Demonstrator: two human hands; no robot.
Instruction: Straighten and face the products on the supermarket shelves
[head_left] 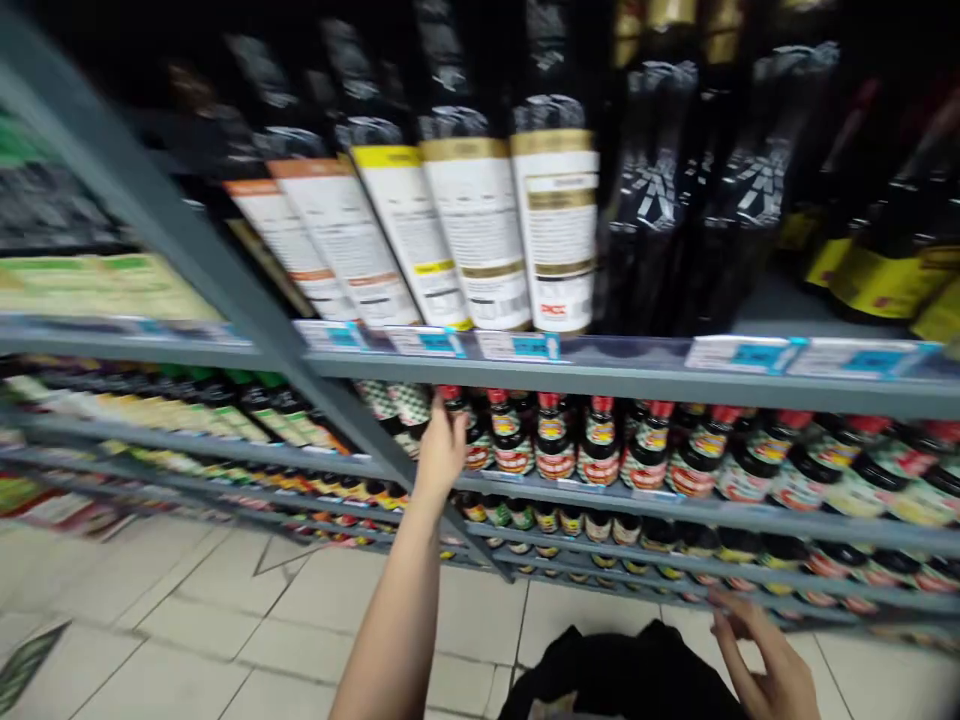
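Red-capped bottle (454,398) upright, cap up (blurry), left hand (441,452) open against it, right hand (772,662) open

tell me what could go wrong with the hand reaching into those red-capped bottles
The left hand reaches among closely packed red-capped bottles; pulling one out could knock neighbours onto the tiled floor. The tall bottles on the shelf above stand near its front edge, so bumping that shelf might topple one.

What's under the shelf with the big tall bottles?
A row of small bottles with red caps, and the left hand reaches up to one. Whatever stands behind that front row is covered and too dark to see.
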